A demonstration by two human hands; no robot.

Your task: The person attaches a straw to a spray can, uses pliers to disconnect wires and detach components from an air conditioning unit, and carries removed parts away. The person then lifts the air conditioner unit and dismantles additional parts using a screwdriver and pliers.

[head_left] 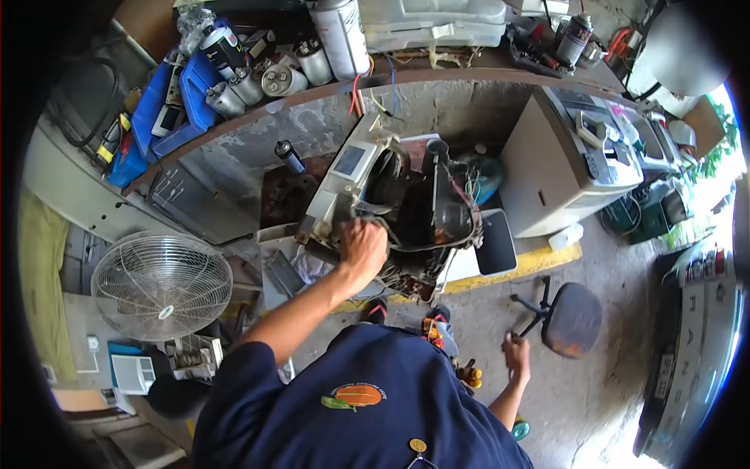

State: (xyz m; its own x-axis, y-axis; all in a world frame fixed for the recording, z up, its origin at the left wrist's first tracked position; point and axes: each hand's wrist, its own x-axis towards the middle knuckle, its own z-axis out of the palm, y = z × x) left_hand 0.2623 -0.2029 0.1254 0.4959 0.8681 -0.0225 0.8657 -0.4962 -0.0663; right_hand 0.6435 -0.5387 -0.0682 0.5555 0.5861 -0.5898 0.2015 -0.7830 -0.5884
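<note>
An opened machine (332, 184) with a light casing, a small grey panel, loose wires and a dark hollow inside stands in front of me. My left hand (363, 248) is at its near left part, with the fingers curled down; whatever they grip there is hidden. Off to my right, low over the floor, my right hand (516, 356) is closed in a fist. A small dark end shows at its top, too small to name. Beyond that hand is a dark stool seat (573, 320).
Capacitors (283, 80), spray cans (574, 41) and a blue bin (191, 98) line the curved shelf. A wire-caged fan (162, 285) stands at left. A white cabinet (539, 168) is right of the machine, a parked vehicle (691, 344) farther right. A spray can (290, 156) stands behind the machine.
</note>
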